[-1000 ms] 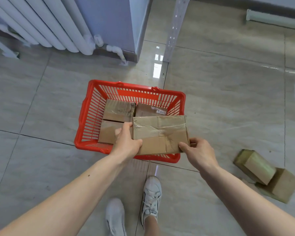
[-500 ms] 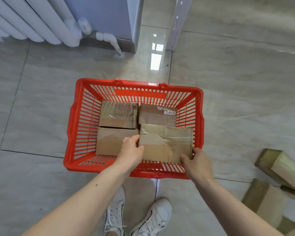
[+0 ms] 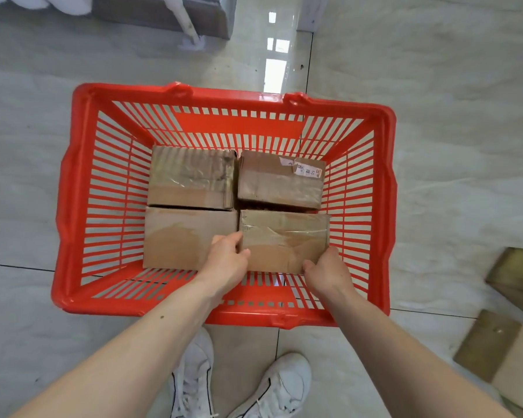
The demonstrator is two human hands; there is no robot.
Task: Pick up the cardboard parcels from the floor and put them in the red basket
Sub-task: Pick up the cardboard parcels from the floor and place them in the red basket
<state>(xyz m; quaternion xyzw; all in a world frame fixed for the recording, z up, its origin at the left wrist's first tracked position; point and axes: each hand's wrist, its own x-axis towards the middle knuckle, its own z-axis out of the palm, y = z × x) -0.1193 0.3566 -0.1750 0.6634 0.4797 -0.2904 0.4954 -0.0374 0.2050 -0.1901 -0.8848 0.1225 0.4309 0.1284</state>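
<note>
The red basket [image 3: 73, 206] fills mid-frame; in its lower right sits the fourth parcel [image 3: 284, 236], left hand [image 3: 227, 267] and right hand [image 3: 326, 273] clamped on its near corners (fingers could get pinched against neighbouring boxes).

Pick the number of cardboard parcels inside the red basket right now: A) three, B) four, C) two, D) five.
B: the red basket holds two parcels at the back and two at the front, and both hands grip the front right parcel, left hand and right hand.
</note>
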